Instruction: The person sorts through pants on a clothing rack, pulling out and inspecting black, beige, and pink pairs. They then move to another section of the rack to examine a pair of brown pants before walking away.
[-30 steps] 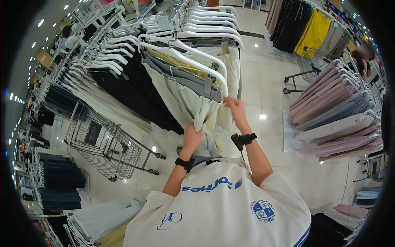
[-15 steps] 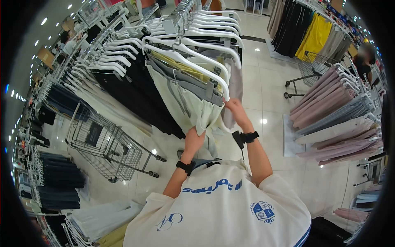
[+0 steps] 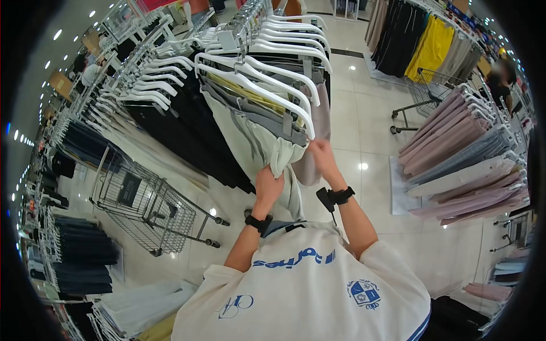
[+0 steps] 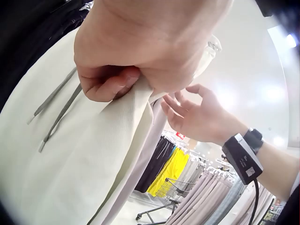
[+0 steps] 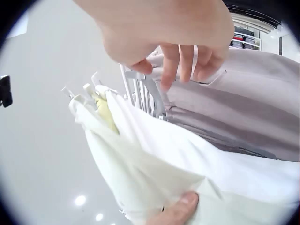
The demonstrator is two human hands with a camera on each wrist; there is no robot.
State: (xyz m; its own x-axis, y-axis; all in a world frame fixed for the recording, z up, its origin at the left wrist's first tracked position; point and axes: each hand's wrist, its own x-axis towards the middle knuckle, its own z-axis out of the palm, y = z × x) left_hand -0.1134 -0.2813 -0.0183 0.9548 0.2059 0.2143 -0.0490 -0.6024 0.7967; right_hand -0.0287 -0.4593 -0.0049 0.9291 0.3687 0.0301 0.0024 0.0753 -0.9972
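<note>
Pale cream trousers (image 3: 230, 122) with a grey drawstring (image 4: 60, 117) hang from a white hanger (image 3: 299, 108) at the front of the rack. My left hand (image 3: 268, 184) pinches a fold of their cloth below the waistband, fingers curled round it in the left wrist view. Beside the hanger's near end is my right hand (image 3: 324, 156). Its fingers hang loosely bent over a grey hanger clip (image 5: 153, 96) and the waist of mauve trousers (image 5: 248, 89), gripping nothing visible. Yellow cloth (image 5: 107, 112) shows between the pale garments.
Black trousers (image 3: 179, 128) hang to the left on the same rack. One shopping cart (image 3: 145, 207) stands at left on the tiled floor, another (image 3: 426, 94) at upper right. A rack of pink trousers (image 3: 438, 139) is at right.
Mauve trousers now show behind the pale pair, where cream cloth hung before. My right hand stays by the hanger's end, and my left hand keeps its hold on the cloth.
</note>
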